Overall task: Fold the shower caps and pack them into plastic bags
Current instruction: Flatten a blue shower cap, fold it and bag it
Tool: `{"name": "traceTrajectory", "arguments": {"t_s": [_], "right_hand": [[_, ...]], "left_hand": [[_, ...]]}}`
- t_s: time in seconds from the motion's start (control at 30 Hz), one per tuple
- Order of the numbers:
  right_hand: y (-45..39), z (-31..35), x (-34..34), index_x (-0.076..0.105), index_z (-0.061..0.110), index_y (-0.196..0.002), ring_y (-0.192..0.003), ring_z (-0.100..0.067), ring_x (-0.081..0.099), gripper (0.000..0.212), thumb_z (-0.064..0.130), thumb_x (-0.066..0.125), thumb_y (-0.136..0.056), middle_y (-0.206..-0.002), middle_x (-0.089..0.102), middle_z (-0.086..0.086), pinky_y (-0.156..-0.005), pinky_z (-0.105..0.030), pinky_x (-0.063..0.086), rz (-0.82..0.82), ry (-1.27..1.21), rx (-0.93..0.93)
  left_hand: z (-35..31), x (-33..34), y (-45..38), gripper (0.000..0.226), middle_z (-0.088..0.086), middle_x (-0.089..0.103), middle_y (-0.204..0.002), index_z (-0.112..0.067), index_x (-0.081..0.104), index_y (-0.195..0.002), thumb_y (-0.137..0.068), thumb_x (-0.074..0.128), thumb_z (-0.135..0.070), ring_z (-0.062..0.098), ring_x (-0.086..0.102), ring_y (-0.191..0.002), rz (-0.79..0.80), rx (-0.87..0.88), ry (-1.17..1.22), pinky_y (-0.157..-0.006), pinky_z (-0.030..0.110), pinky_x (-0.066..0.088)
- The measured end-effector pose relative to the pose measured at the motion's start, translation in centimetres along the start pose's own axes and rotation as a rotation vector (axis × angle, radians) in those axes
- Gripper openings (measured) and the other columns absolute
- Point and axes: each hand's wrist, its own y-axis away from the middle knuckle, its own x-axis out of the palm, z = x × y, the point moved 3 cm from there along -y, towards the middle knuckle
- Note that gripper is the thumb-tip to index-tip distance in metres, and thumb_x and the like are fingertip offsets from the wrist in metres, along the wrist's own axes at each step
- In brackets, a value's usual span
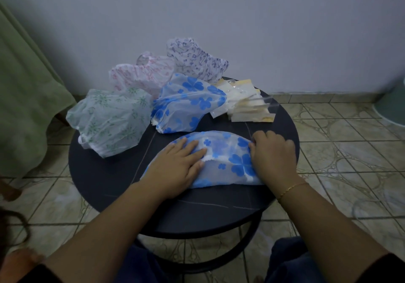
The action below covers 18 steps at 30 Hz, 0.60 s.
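Head view | green-print shower cap [109, 120] lies at desk [105, 179] left | left hand [177, 166] rests flat, fingers straight, on folded blue-flower shower cap [221, 159] at desk front | right hand [274, 153] fingers curled, pinching that cap's right edge | plastic bags [245, 100] stacked at desk rear right.

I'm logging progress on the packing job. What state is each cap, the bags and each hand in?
Near blue cap: flattened, half-folded.
Far blue cap: unfolded.
Green cap, pink cap, purple cap: unfolded.
Plastic bags: stacked, empty.
Left hand: pressing flat.
Right hand: gripping cap edge.
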Motion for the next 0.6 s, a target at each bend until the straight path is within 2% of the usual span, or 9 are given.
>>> {"name": "traceTrajectory", "arguments": {"t_s": [0.03, 0.1, 0.17, 0.23, 0.3, 0.37, 0.47, 0.6], "right_hand": [[0.3, 0.6, -0.3, 0.057, 0.017, -0.11, -0.096, -0.027, 0.052, 0.022, 0.028, 0.044, -0.095, -0.106, 0.057, -0.006, -0.077, -0.037, 0.035, -0.052, -0.007, -0.04], [1.2, 2.4, -1.0, 0.059, 0.018, -0.115, -0.101, -0.028, 0.05, 0.03, 0.031, 0.042, -0.094, -0.113, 0.057, -0.006, -0.08, -0.038, 0.034, -0.094, -0.141, -0.167], [2.0, 4.1, -0.9, 0.047, 0.021, -0.133, -0.125, -0.025, 0.04, 0.045, 0.042, 0.032, -0.097, -0.137, 0.047, -0.004, -0.096, -0.04, 0.029, 0.045, -0.263, -0.278], [2.5, 4.7, 0.3, 0.022, 0.027, -0.148, -0.144, -0.016, 0.012, 0.056, 0.053, 0.023, -0.098, -0.157, 0.018, 0.004, -0.113, -0.042, 0.01, 0.284, -0.237, -0.334], [2.4, 4.4, 1.3, 0.008, 0.033, -0.149, -0.145, -0.012, -0.002, 0.063, 0.061, 0.019, -0.094, -0.159, 0.002, 0.009, -0.116, -0.043, -0.002, 0.428, -0.214, -0.338], [2.2, 3.8, 1.6, 0.003, 0.037, -0.149, -0.145, -0.011, -0.005, 0.066, 0.065, 0.02, -0.091, -0.158, -0.003, 0.01, -0.117, -0.043, -0.004, 0.472, -0.23, -0.344], [1.8, 2.4, 1.4, -0.001, 0.04, -0.148, -0.144, -0.009, -0.009, 0.07, 0.069, 0.02, -0.088, -0.158, -0.008, 0.011, -0.117, -0.042, -0.005, 0.519, -0.227, -0.319], [1.6, 0.8, 1.4, -0.002, 0.039, -0.148, -0.144, -0.006, -0.01, 0.074, 0.073, 0.015, -0.084, -0.157, -0.008, 0.013, -0.117, -0.043, -0.007, 0.548, -0.218, -0.288]], "left_hand": [[0.2, 0.3, 0.0, 0.088, -0.008, 0.005, -0.158, -0.037, 0.015, -0.148, -0.069, -0.014, -0.062, 0.014, -0.002, -0.146, 0.056, -0.028, 0.006, -0.115, 0.029, -0.003], [0.2, 0.3, -0.1, 0.089, -0.007, 0.001, -0.159, -0.038, 0.009, -0.149, -0.067, -0.016, -0.063, 0.014, -0.007, -0.146, 0.08, -0.035, 0.013, -0.115, 0.028, -0.007], [0.1, 0.4, -0.1, 0.087, -0.007, -0.001, -0.159, -0.039, 0.006, -0.148, -0.068, -0.014, -0.066, 0.014, -0.007, -0.145, 0.087, -0.037, 0.016, -0.114, 0.029, -0.007], [0.0, 0.6, 0.0, 0.076, -0.007, -0.004, -0.159, -0.039, 0.004, -0.148, -0.079, -0.004, -0.07, 0.013, -0.009, -0.145, 0.117, -0.058, 0.014, -0.114, 0.029, -0.007], [0.1, 0.8, 0.1, 0.072, -0.01, -0.007, -0.158, -0.04, 0.001, -0.148, -0.084, 0.006, -0.073, 0.012, -0.012, -0.144, 0.146, -0.076, 0.029, -0.114, 0.029, -0.008], [0.4, 0.8, 0.2, 0.08, -0.012, -0.009, -0.157, -0.043, -0.002, -0.146, -0.076, 0.006, -0.08, 0.01, -0.013, -0.144, 0.151, -0.084, 0.037, -0.115, 0.029, -0.008], [1.2, 0.9, 0.5, 0.08, -0.014, -0.013, -0.156, -0.043, -0.005, -0.146, -0.075, 0.01, -0.078, 0.007, -0.015, -0.143, 0.175, -0.112, 0.034, -0.114, 0.027, -0.009], [3.1, 0.6, 1.4, 0.094, -0.017, -0.015, -0.155, -0.042, -0.006, -0.147, -0.065, -0.004, -0.088, 0.006, -0.015, -0.142, 0.202, -0.161, 0.081, -0.115, 0.03, -0.006]]}}
